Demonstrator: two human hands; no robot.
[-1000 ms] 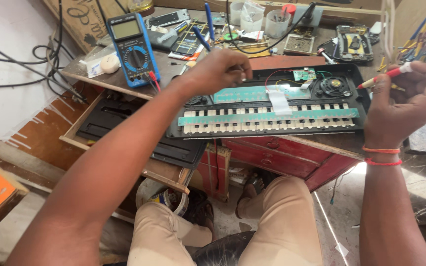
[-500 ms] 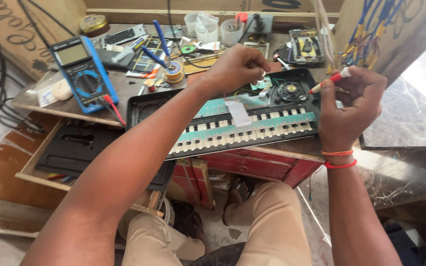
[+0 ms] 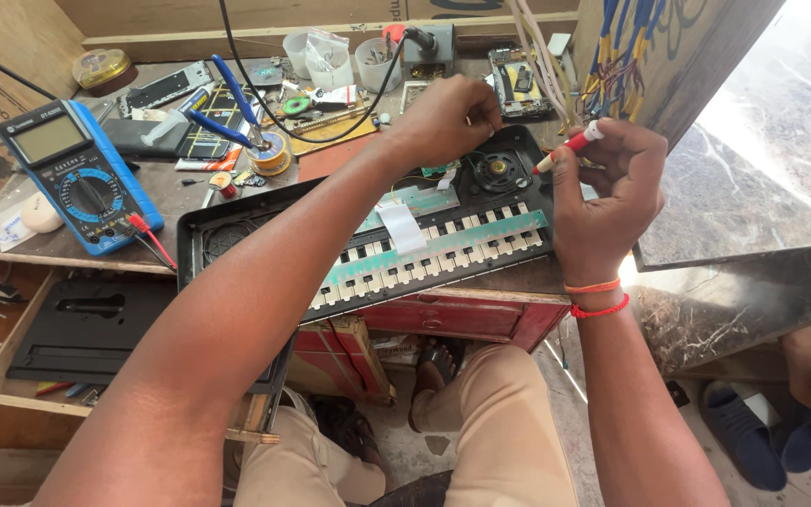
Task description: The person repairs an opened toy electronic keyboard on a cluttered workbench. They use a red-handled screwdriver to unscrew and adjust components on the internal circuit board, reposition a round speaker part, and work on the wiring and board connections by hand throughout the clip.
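Head view: the left hand [image 3: 448, 117] pinches down, fingers closed, on the green board [image 3: 438, 171] inside the opened keyboard [image 3: 377, 249] on the workbench [image 3: 68, 246], while the right hand [image 3: 603, 192] grips a red-and-white tool [image 3: 570, 145] — likely mid-repair, calling for steady tip placement.

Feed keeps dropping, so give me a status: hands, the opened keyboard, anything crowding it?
Left hand on keyboard internals near the speaker. Right hand grips red-white probe. Multimeter sits clear, left.

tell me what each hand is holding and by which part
The right hand has its grip on a red and white probe by its rear shaft. Whether the left hand holds anything cannot be told.
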